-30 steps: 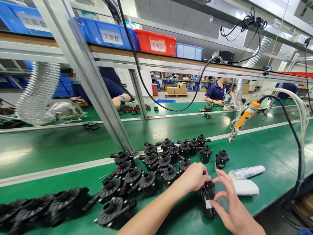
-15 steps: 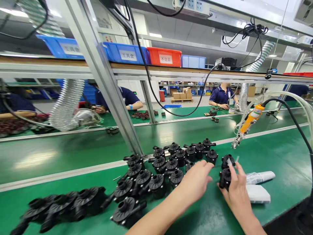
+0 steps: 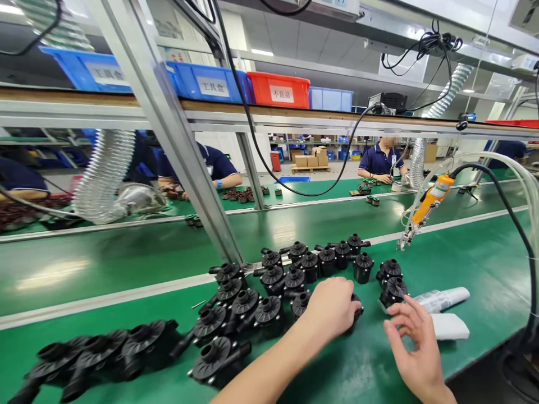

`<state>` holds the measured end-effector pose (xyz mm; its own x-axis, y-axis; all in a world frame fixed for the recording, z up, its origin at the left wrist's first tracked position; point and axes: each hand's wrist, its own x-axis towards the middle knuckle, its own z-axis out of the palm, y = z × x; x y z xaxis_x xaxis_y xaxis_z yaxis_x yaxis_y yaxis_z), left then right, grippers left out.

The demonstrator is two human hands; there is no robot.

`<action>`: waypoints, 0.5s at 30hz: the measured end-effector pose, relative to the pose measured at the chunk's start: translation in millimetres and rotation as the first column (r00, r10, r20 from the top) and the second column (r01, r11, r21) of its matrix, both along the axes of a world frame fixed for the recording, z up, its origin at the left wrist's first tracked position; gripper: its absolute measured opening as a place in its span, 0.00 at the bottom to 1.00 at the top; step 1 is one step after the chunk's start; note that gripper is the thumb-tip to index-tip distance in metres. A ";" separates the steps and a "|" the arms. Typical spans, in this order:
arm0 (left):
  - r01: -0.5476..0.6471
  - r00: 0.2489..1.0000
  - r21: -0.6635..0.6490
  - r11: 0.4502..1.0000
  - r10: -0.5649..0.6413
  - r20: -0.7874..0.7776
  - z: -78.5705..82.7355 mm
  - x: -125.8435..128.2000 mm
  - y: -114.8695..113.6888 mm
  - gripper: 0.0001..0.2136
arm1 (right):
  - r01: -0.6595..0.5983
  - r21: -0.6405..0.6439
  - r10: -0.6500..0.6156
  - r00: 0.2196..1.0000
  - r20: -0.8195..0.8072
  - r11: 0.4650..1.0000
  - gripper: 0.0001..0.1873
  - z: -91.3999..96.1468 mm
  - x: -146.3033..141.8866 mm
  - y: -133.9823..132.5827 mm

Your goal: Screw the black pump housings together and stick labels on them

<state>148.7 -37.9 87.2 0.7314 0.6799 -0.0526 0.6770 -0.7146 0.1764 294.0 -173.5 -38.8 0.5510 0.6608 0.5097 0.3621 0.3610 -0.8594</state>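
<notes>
Here, the green bench runs left to right, with a crowd of black pumps spread over its near strip. The left hand is curled down over one pump at the right edge of that crowd, covering most of it; which way that pump points, and its long axis, cannot be told. The right hand hovers open and empty, fingers spread, just short of a separate upright pump lying ahead of it, inlet up. That pump is nearer the right hand. A white tube lies to its right, long axis across the bench.
</notes>
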 end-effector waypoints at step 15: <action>0.061 0.998 -0.224 0.973 -0.055 0.031 -16.6 10.3 26.3 0.15 | -0.444 -0.167 0.353 0.848 -0.395 0.880 0.38 5.5 2.4 -3.3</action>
